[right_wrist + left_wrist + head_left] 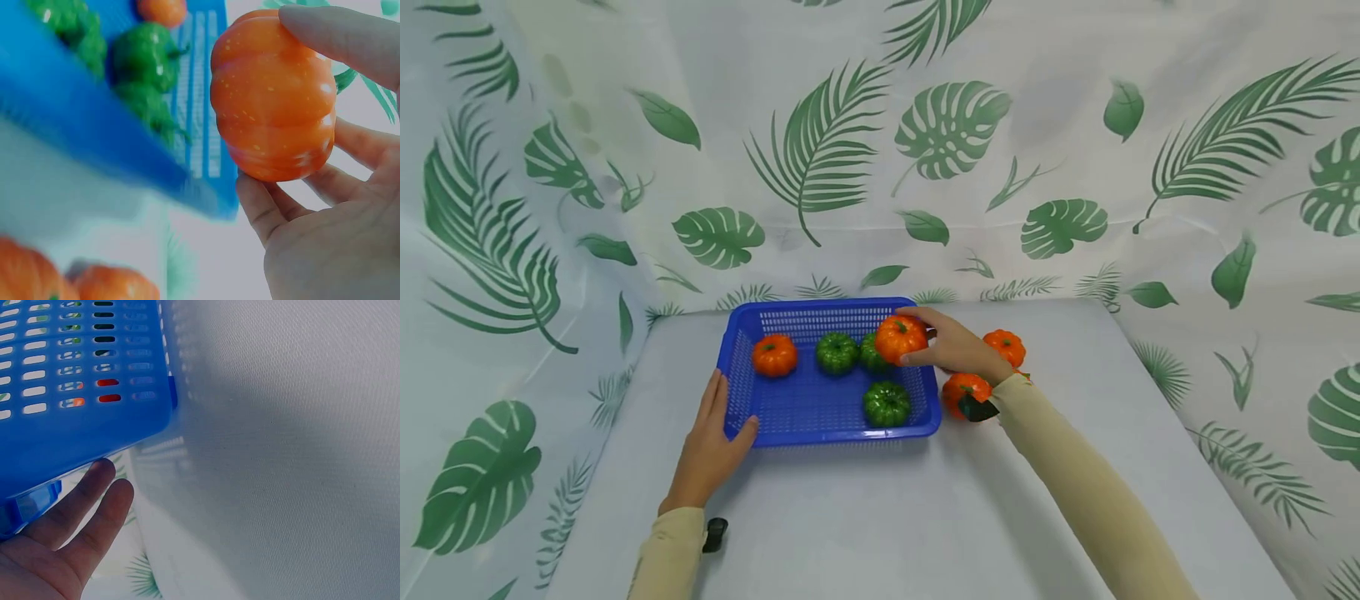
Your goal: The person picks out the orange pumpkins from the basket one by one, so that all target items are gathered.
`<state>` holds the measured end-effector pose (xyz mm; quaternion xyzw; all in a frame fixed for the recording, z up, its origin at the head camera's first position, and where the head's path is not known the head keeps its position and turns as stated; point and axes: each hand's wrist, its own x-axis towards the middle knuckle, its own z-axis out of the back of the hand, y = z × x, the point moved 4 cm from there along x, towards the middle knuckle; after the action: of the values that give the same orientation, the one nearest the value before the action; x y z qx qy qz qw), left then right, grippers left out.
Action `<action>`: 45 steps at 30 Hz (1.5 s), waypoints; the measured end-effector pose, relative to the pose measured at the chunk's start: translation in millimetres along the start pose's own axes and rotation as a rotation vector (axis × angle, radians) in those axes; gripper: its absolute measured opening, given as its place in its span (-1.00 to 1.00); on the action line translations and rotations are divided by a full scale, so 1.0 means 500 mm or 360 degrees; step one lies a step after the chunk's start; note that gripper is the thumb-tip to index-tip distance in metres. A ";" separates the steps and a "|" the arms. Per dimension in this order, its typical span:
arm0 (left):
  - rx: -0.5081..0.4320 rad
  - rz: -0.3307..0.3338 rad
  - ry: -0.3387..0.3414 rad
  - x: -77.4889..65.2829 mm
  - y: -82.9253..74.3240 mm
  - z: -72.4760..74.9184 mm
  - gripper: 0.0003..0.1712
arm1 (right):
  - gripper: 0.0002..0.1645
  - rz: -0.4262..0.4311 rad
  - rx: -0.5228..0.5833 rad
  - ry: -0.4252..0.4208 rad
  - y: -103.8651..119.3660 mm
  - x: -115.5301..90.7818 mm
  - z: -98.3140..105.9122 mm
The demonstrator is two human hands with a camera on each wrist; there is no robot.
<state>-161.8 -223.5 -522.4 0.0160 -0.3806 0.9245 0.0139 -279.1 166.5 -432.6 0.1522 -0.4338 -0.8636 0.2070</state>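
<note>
My right hand grips a small orange pumpkin between thumb and fingers, holding it above the right end of a blue plastic basket. The right wrist view shows this ribbed pumpkin close up, raised clear of the basket floor. At the basket's left side, my left hand rests with fairly straight fingers against the outer wall and the thumb by the front corner. Inside sit an orange pumpkin and three green pumpkins, one of them partly hidden behind the held pumpkin.
On the white table, right of the basket, lie two more orange pumpkins, partly covered by the right wrist. A white leaf-patterned sheet hangs behind and along both sides.
</note>
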 end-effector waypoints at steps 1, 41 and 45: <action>0.0005 0.0003 0.0003 -0.002 0.001 0.000 0.08 | 0.07 -0.0021 -0.0003 -0.0027 -0.008 -0.007 0.008; 0.0020 0.0031 0.0010 -0.005 -0.007 0.003 0.07 | 0.12 -0.0535 0.0165 -0.0724 -0.255 -0.185 0.225; 0.0017 0.0031 0.0006 -0.005 -0.005 0.003 0.07 | 0.10 -0.0542 0.0201 -0.0855 -0.275 -0.189 0.229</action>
<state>-159.1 -222.9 -519.6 0.0106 -0.3757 0.9267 0.0056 -278.9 365.1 -470.1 0.0020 -0.4940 -0.8665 -0.0721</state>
